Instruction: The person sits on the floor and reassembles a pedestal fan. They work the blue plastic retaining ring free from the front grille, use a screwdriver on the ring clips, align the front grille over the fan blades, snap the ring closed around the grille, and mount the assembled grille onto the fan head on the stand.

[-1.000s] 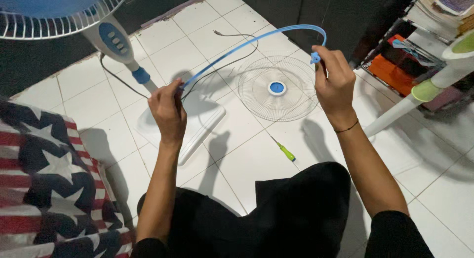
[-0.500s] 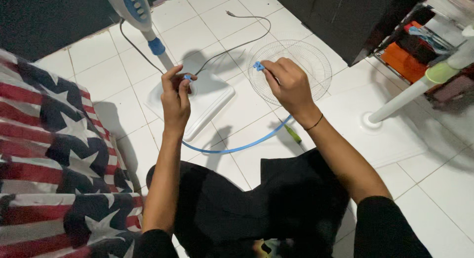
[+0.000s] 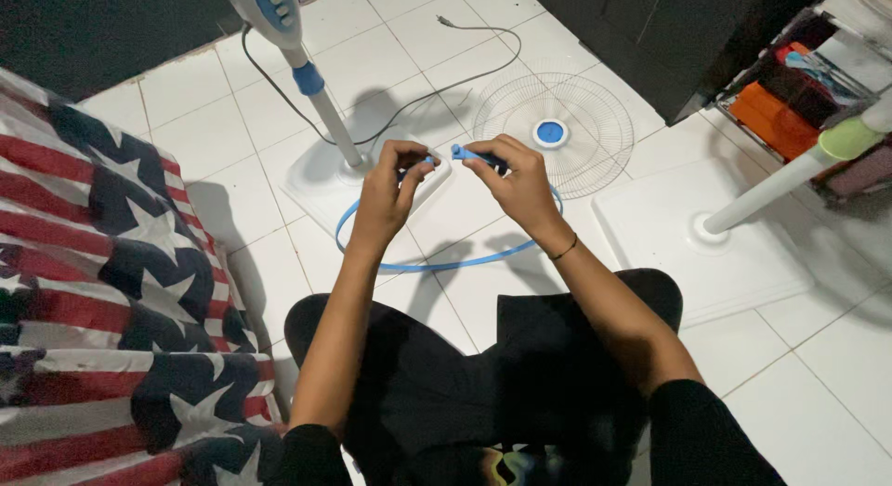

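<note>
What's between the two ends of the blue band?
A small open gap between the blue band ends, pinched by left hand and right hand; head view.

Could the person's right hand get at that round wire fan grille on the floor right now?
Probably not at once: the right hand holds one end of the blue band. The wire grille lies uncovered just beyond it.

The white tiled floor [image 3: 223, 133] carries a white fan base [image 3: 316, 184] with its upright pole, a round wire fan grille [image 3: 595, 124] lying flat, a grey cord [image 3: 446, 86] trailing across the tiles, and a second white base [image 3: 669, 235] to the right.
</note>
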